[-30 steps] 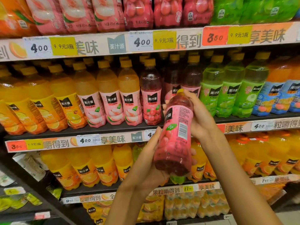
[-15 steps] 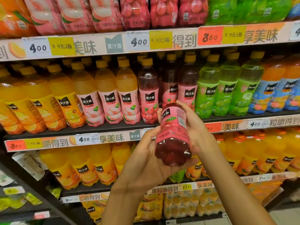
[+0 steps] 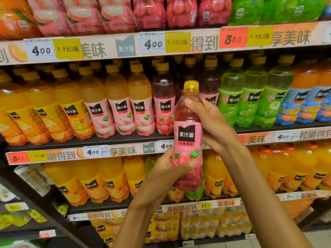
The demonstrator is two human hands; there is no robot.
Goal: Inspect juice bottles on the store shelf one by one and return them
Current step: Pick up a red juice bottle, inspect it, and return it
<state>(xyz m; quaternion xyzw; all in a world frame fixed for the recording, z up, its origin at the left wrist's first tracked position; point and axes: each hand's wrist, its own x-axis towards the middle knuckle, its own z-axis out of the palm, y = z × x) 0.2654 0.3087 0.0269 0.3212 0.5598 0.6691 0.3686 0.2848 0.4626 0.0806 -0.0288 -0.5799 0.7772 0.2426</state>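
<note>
Two hands hold one red bottle (image 3: 188, 140) upright in front of the shelf (image 3: 114, 140), label facing the camera, yellow cap up.
Shelf row, left to right: orange bottles (image 3: 44, 113); three peach bottles (image 3: 121, 111), pink labels; one dark red bottle (image 3: 163, 102) standing just left of the held one; green bottles (image 3: 250, 99); blue-label bottles (image 3: 308, 102) at far right.
Left hand (image 3: 166, 174): grips the red bottle's lower half, thumb across the front of the label.
Right hand (image 3: 213, 126): fingers wrapped round the bottle's shoulder and upper label from the right side.
Price tags (image 3: 154, 44) line the shelf edges.
</note>
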